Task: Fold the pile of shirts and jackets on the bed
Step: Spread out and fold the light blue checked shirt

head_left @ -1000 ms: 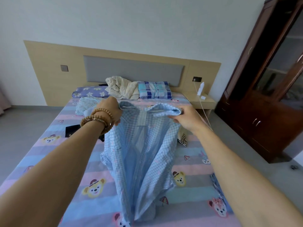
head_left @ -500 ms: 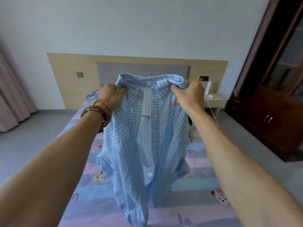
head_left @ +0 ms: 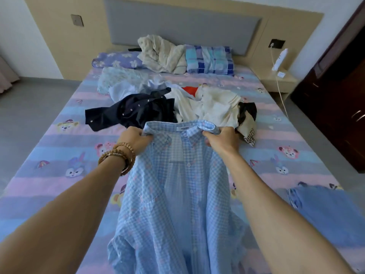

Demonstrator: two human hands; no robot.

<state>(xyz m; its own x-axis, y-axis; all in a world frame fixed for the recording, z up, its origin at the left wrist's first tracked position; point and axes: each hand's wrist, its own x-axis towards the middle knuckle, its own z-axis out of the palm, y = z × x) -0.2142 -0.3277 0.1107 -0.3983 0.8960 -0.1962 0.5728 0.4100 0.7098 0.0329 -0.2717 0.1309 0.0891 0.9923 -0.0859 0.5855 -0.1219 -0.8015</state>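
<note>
I hold a light blue checked shirt (head_left: 177, 194) by its shoulders, collar away from me, its body hanging down toward the near edge of the bed (head_left: 59, 155). My left hand (head_left: 136, 141), with bead bracelets at the wrist, grips the left shoulder. My right hand (head_left: 222, 141) grips the right shoulder beside the collar. Beyond the shirt lies the pile: a dark navy shirt (head_left: 130, 111), a cream garment (head_left: 215, 105) with a bit of red showing, a pale blue shirt (head_left: 128, 89) and a black and beige piece (head_left: 247, 123).
A folded blue garment (head_left: 325, 210) lies at the bed's right edge. Pillows and a crumpled beige blanket (head_left: 162, 52) sit by the headboard. A nightstand (head_left: 280, 80) with a white bottle and cable stands on the right, next to a dark wooden wardrobe (head_left: 335, 91).
The shirt has come down from head height to over the bed, and my view has tipped downward, so the pile of clothes is now visible behind it. Both hands keep their grip.
</note>
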